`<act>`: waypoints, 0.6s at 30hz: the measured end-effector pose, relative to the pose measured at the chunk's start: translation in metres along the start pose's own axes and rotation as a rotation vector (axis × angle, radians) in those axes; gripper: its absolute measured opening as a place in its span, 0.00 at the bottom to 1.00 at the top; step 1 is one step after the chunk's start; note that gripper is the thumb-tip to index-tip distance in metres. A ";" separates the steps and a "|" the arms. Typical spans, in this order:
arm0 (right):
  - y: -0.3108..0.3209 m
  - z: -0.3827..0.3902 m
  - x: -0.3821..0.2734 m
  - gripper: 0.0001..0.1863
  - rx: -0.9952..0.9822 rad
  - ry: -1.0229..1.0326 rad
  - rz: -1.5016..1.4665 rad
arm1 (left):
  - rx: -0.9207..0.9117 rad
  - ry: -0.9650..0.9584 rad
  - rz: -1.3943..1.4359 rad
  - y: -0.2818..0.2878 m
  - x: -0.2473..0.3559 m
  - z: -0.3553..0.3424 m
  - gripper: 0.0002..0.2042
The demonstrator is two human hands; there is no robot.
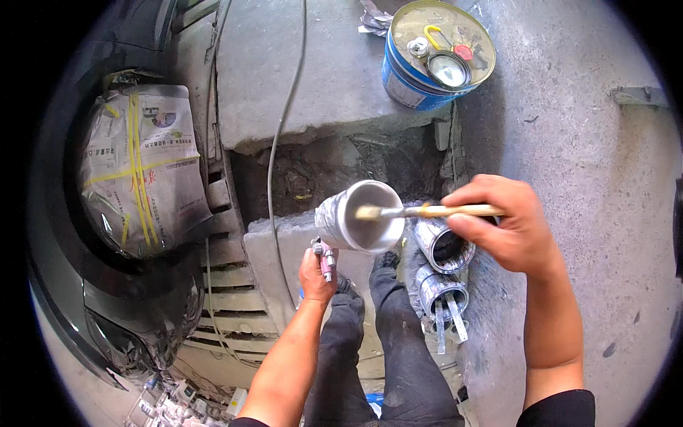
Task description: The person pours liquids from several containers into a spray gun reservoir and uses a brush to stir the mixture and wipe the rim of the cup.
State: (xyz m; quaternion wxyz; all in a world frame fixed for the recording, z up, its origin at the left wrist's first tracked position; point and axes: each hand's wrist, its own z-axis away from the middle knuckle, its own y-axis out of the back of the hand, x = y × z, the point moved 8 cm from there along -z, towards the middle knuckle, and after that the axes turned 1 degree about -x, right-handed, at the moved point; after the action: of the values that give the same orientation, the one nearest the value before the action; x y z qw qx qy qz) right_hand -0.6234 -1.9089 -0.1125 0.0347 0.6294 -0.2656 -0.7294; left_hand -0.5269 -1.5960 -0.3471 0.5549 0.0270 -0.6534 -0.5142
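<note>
In front of my legs, my left hand is closed round a spray gun, whose body and trigger are mostly hidden by the fingers and the cup. Its pale, paint-smeared cup is uncapped and tilts its mouth to the right. My right hand pinches the wooden handle of a brush, held nearly level. The brush's light bristles reach into the mouth of the cup; whether they touch its inner wall I cannot tell.
Below the brush stand two paint-crusted cans, the nearer holding mixing sticks. A blue bucket carries a small open tin. A grey hose crosses a broken floor pit. Left, newspaper covers a dark car's wheel.
</note>
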 end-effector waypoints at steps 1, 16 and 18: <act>0.010 0.011 0.008 0.09 0.084 -0.113 -0.095 | -0.009 0.011 0.020 -0.002 0.007 -0.004 0.06; -0.020 0.104 0.108 0.10 1.083 -0.360 -0.920 | -0.611 0.308 0.713 -0.008 0.097 -0.074 0.09; -0.023 0.103 0.104 0.10 1.072 -0.313 -0.962 | -0.616 0.264 0.740 -0.011 0.114 -0.083 0.10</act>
State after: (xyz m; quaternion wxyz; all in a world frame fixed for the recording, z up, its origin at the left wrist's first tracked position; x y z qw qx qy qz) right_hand -0.7343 -1.8941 -0.2086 -0.6397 0.4954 -0.2822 -0.5155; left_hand -0.5139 -1.7237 -0.2877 0.7602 -0.3071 -0.3612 -0.4442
